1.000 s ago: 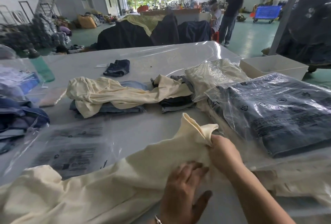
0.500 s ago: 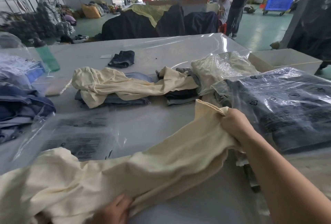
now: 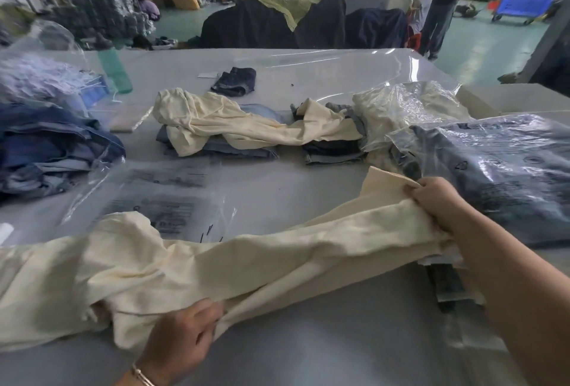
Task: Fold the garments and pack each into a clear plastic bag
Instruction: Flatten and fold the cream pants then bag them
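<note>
A cream garment (image 3: 172,265) lies stretched across the near part of the table. My right hand (image 3: 438,200) grips its far right end, raised a little off the table. Its near edge is pinched by my left hand (image 3: 182,339) at the bottom centre. Clear plastic bags (image 3: 154,197) with black print lie flat behind the garment. At the right sits a bagged dark denim garment (image 3: 493,163), with a bagged cream garment (image 3: 404,108) behind it.
Another cream garment (image 3: 234,120) is draped over folded jeans (image 3: 216,148) in the middle of the table. Denim piles (image 3: 52,148) sit at the left, small dark shorts (image 3: 236,80) further back, a white box (image 3: 509,99) at the right. A person (image 3: 444,0) stands beyond the table.
My left hand slid from beside the right hand leftward along the garment's near edge. My right hand lifted its end, pulling the garment out long.
</note>
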The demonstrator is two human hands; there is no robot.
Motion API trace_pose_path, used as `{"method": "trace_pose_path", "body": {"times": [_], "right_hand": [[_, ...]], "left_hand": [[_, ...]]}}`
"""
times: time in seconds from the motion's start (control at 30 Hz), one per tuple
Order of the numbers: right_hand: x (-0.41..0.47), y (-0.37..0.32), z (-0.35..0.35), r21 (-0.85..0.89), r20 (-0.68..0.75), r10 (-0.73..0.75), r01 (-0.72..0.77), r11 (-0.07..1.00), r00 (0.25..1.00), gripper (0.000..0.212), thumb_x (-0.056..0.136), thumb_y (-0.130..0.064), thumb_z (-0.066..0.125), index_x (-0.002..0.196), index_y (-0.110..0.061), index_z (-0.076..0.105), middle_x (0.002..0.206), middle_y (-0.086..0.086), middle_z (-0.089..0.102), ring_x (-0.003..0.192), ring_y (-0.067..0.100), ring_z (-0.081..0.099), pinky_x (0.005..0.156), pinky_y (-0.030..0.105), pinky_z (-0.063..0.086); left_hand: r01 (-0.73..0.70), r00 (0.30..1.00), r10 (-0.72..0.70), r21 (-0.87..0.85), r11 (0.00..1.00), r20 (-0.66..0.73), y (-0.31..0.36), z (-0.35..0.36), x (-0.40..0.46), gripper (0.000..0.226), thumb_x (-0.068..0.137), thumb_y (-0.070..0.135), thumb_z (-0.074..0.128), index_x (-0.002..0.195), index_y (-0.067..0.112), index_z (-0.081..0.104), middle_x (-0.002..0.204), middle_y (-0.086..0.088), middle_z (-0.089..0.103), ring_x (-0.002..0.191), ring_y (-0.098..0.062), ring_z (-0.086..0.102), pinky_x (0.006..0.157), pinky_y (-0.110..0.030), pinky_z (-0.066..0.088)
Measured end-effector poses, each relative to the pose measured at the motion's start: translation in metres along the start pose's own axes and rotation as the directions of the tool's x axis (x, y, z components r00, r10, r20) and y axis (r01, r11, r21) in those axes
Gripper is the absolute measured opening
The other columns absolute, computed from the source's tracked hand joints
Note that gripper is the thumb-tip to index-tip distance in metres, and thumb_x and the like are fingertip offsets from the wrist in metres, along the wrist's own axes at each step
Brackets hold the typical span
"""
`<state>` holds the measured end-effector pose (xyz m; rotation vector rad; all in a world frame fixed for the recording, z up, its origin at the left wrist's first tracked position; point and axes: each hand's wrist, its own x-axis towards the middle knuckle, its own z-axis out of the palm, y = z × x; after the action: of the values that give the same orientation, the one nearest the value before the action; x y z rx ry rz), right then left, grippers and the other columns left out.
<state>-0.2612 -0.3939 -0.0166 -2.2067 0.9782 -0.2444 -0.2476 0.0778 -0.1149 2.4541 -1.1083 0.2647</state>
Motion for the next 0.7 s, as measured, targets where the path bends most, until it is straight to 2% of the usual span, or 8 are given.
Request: {"method": "trace_pose_path", "body": {"times": [0.1, 0.17, 0.3, 0.4, 0.47, 0.53, 0.6, 0.7], "right_hand": [[-0.001, -0.001, 0.006, -0.034, 0.013, 0.035, -0.034, 0.999, 0.999, 0.025, 0.093, -0.020, 0.060, 0.078, 0.000, 0.065, 0.069, 0.013, 0.059, 0.064, 0.026, 0.054, 0.058, 0.030, 0.040], [-0.003, 0.000, 0.011, -0.088, 0.005, 0.019, -0.019, 0.996, 1.000, 0.029, 0.095, -0.022, 0.057, 0.087, 0.005, 0.066, 0.081, 0.020, 0.063, 0.074, 0.030, 0.058, 0.065, 0.031, 0.041], [-0.011, -0.002, 0.011, -0.130, -0.023, -0.061, 0.057, 0.990, 0.998, 0.030, 0.097, -0.025, 0.051, 0.082, -0.003, 0.063, 0.088, 0.019, 0.064, 0.077, 0.029, 0.055, 0.067, 0.030, 0.037], [-0.019, -0.005, 0.011, -0.035, -0.124, -0.173, 0.170, 0.985, 0.977, 0.021, 0.098, -0.028, 0.048, 0.089, -0.017, 0.064, 0.090, 0.009, 0.063, 0.081, 0.025, 0.052, 0.071, 0.031, 0.034], [-0.023, -0.005, 0.010, 0.007, -0.186, -0.227, 0.232, 0.973, 0.956, 0.022, 0.099, -0.031, 0.047, 0.103, -0.022, 0.066, 0.089, 0.003, 0.060, 0.083, 0.022, 0.052, 0.073, 0.030, 0.034], [-0.025, -0.006, 0.009, -0.023, -0.200, -0.256, 0.256, 0.966, 0.946, 0.023, 0.099, -0.032, 0.046, 0.097, -0.019, 0.065, 0.086, 0.004, 0.060, 0.081, 0.023, 0.052, 0.072, 0.031, 0.034], [-0.026, -0.008, 0.006, -0.083, -0.198, -0.284, 0.273, 0.958, 0.938, 0.028, 0.099, -0.031, 0.047, 0.079, -0.013, 0.056, 0.083, 0.006, 0.060, 0.079, 0.025, 0.052, 0.069, 0.032, 0.032], [-0.031, -0.017, 0.004, -0.145, -0.234, -0.359, 0.333, 0.932, 0.903, 0.036, 0.098, -0.027, 0.049, 0.066, -0.013, 0.049, 0.086, 0.005, 0.054, 0.081, 0.027, 0.049, 0.070, 0.033, 0.031]], "left_hand": [[-0.061, 0.995, 0.060, 0.010, 0.998, 0.075, 0.002, 0.006, -0.013, 0.016, 0.066, 0.023, 0.049, 0.081, 0.026, 0.053, 0.076, 0.009, 0.060, 0.049, -0.017, 0.058, 0.037, -0.023, 0.042], [0.024, 0.992, -0.021, -0.030, 0.999, 0.123, 0.006, 0.009, -0.017, 0.011, 0.062, 0.029, 0.053, 0.071, 0.024, 0.050, 0.076, 0.010, 0.048, 0.051, -0.013, 0.055, 0.040, -0.023, 0.043], [0.071, 0.995, -0.071, 0.002, 0.998, 0.065, 0.013, 0.015, -0.003, 0.030, 0.075, 0.044, 0.057, 0.057, 0.021, 0.051, 0.073, 0.014, 0.048, 0.066, -0.004, 0.050, 0.057, -0.020, 0.041], [0.172, 0.981, -0.185, 0.195, 0.966, 0.050, 0.009, 0.015, 0.009, 0.020, 0.067, 0.044, 0.064, 0.071, 0.024, 0.064, 0.083, 0.006, 0.061, 0.078, -0.019, 0.061, 0.066, -0.032, 0.050], [0.261, 0.956, -0.285, 0.251, 0.932, 0.063, -0.001, 0.015, 0.010, 0.034, 0.063, 0.050, 0.069, 0.084, 0.023, 0.070, 0.092, 0.003, 0.066, 0.085, -0.023, 0.065, 0.075, -0.037, 0.049], [0.277, 0.952, -0.302, 0.300, 0.913, 0.041, -0.010, 0.016, 0.011, 0.039, 0.070, 0.055, 0.051, 0.084, 0.026, 0.072, 0.088, 0.007, 0.068, 0.083, -0.019, 0.066, 0.076, -0.034, 0.042], [0.245, 0.963, -0.267, 0.335, 0.910, 0.020, -0.014, 0.015, 0.016, 0.034, 0.073, 0.044, 0.043, 0.075, 0.027, 0.072, 0.078, 0.008, 0.066, 0.073, -0.018, 0.066, 0.070, -0.033, 0.033], [0.256, 0.966, -0.257, 0.272, 0.928, -0.032, -0.018, 0.007, 0.026, 0.026, 0.075, 0.029, 0.044, 0.069, 0.021, 0.068, 0.066, 0.001, 0.064, 0.060, -0.024, 0.066, 0.061, -0.032, 0.044]]}}
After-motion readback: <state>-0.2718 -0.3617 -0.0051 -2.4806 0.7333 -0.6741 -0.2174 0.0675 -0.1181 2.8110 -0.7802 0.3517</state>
